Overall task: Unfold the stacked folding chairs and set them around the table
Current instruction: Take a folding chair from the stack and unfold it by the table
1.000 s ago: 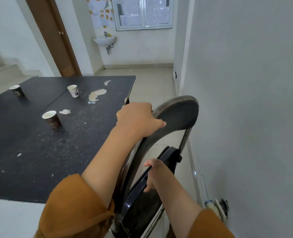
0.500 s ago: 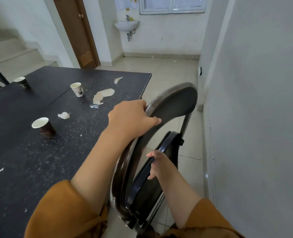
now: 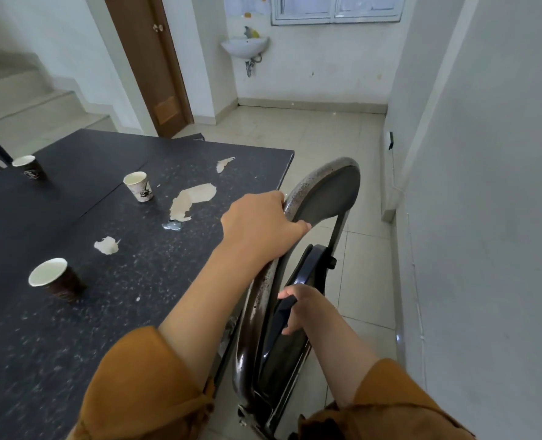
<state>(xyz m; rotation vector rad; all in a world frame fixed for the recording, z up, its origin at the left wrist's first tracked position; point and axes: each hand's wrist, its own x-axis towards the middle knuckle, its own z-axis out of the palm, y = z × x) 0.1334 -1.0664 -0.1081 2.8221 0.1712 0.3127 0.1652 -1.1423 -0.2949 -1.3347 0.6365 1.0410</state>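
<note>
A folded black folding chair (image 3: 322, 198) with a worn metal frame stands between the dark table (image 3: 73, 328) and the white wall on the right. My left hand (image 3: 260, 227) grips the top of its curved backrest frame. Lower down, my right hand (image 3: 304, 306) holds the edge of the black seat panel (image 3: 282, 354), which is tilted up close to the frame. The chair's legs are hidden below the view.
Three paper cups stand on the table: a brown one (image 3: 55, 279), a white one (image 3: 139, 185) and a dark one (image 3: 30, 166). Its top has peeled patches (image 3: 190, 200). Tiled floor (image 3: 326, 138) runs ahead to a wall sink (image 3: 245, 46) and a brown door (image 3: 149, 58). Stairs (image 3: 25, 100) rise at left.
The view has moved forward along the table's right side and tilted; the cups sit farther left. Both hands keep the same grips on the chair.
</note>
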